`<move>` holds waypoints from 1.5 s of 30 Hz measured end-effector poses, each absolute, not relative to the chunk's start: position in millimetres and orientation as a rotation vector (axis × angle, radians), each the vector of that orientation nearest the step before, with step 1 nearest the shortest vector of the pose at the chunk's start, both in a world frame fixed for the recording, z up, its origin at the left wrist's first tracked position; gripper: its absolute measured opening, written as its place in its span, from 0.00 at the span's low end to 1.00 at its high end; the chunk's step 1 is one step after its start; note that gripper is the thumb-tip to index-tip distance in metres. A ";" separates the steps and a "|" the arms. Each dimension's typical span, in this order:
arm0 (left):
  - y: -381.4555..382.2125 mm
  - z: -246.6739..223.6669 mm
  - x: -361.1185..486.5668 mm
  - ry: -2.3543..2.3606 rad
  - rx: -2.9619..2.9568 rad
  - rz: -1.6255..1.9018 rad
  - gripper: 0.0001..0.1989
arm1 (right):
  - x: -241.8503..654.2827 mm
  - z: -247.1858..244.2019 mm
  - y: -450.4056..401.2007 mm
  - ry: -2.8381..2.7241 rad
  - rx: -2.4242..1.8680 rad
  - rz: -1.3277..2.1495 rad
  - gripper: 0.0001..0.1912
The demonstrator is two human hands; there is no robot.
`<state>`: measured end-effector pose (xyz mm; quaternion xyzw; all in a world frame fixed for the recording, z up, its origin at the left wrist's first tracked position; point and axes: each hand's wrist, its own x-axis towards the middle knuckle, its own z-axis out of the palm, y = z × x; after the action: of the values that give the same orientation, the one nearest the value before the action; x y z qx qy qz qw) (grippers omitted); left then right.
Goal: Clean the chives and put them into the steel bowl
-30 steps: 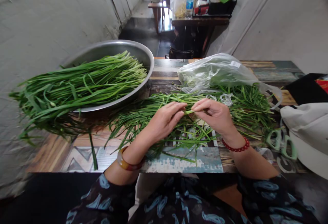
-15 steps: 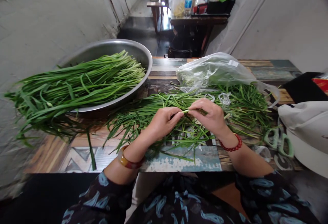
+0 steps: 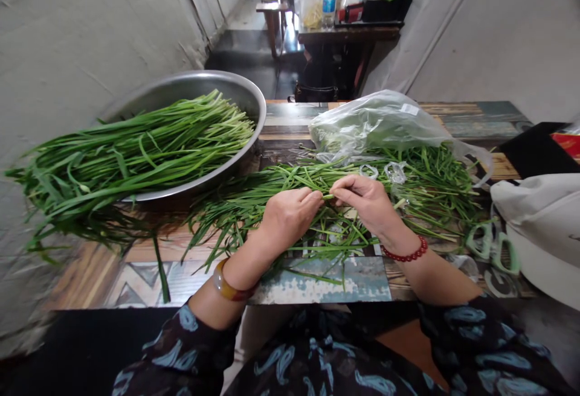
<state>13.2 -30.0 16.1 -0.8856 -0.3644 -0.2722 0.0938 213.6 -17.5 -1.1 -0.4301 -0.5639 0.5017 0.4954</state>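
Note:
Between my two hands a short pale-green length of a garlic chive stalk (image 3: pixel 327 197) shows. My left hand (image 3: pixel 290 213) is closed on its left part, thumb pressed to the fingers. The fingertips of my right hand (image 3: pixel 362 201) pinch its right end. Under and around both hands lies a loose pile of garlic chives (image 3: pixel 254 194) on the wooden table. A big metal basin (image 3: pixel 259 97) at the left holds a thick bundle of garlic chives (image 3: pixel 149 142), pale stem ends toward the right, leaves hanging over the rim.
A clear plastic bag (image 3: pixel 380 121) with greens inside lies behind the pile. Green-handled scissors (image 3: pixel 505 252) and a light cap (image 3: pixel 539 221) are at the right. Beyond the table, a second table (image 3: pixel 348 35) carries a water bottle (image 3: pixel 330 0) and bags.
My left hand has rolled over so its back faces up more, its fingers closing over the stalk. The right hand stays pinched at nearly the same place. The view has shifted slightly.

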 end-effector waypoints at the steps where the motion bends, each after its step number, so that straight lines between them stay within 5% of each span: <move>1: -30.0 15.7 13.0 -1.070 -2.635 -0.798 0.12 | 214.0 -0.5 -17.0 -1.334 -1.051 1.223 0.09; 14: -29.7 17.4 13.4 -1.277 -2.858 -0.956 0.13 | 223.6 20.0 -22.1 -1.990 -0.943 0.363 0.06; 27: -27.7 12.7 15.3 -1.028 -2.606 -0.895 0.10 | 213.6 10.0 -20.6 -1.661 -1.097 0.879 0.09; 37: -27.9 19.0 13.5 -1.011 -2.589 -0.906 0.08 | 238.4 18.5 -18.0 -1.600 -1.131 0.600 0.16; 45: -28.2 12.6 15.5 -1.172 -2.768 -1.127 0.09 | 218.5 19.2 -22.6 -1.982 -0.893 0.377 0.07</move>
<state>15.5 -28.2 12.6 -0.8617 -0.3649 -0.3509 -0.0345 218.5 -22.6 19.2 -0.3614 -0.8017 0.1525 0.4509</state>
